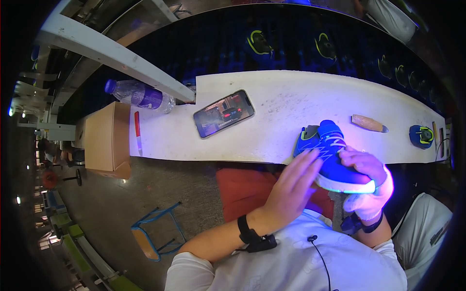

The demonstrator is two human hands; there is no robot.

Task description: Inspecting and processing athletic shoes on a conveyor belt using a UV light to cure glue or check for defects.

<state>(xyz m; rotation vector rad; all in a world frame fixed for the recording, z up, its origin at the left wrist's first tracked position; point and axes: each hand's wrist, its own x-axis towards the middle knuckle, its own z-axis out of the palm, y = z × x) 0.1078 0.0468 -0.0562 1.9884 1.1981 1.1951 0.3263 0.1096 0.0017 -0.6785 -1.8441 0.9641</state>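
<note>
Blue shoe (330,155) sits at the near edge of the white worktop (291,97), toe toward the person, and both hands are on it. The right hand (369,179), in a pale glove, has its fingers (357,157) curled closed over the top and outer side of the shoe, gripping it. The left hand (291,186) is bare, fingers (308,162) stretched flat and open against the inner side, pressing rather than clasping. As a judgement, the work looks mid-way: the shoe appears whole, laces in, pale sole on, and what is left seems to be checking or finishing by hand. The upper looks like soft knit mesh with lighter lacing; the sole reads as smooth, glossy foam, rounded at the toe. Just beyond the right fingers lies a tan, tapered wooden-handled tool (369,123). Farther right of them sits a small blue round piece (420,136). Well away past the left fingers rests a flat, glassy phone (224,113), then a clear plastic bottle (141,95) and a cardboard box (108,138).
</note>
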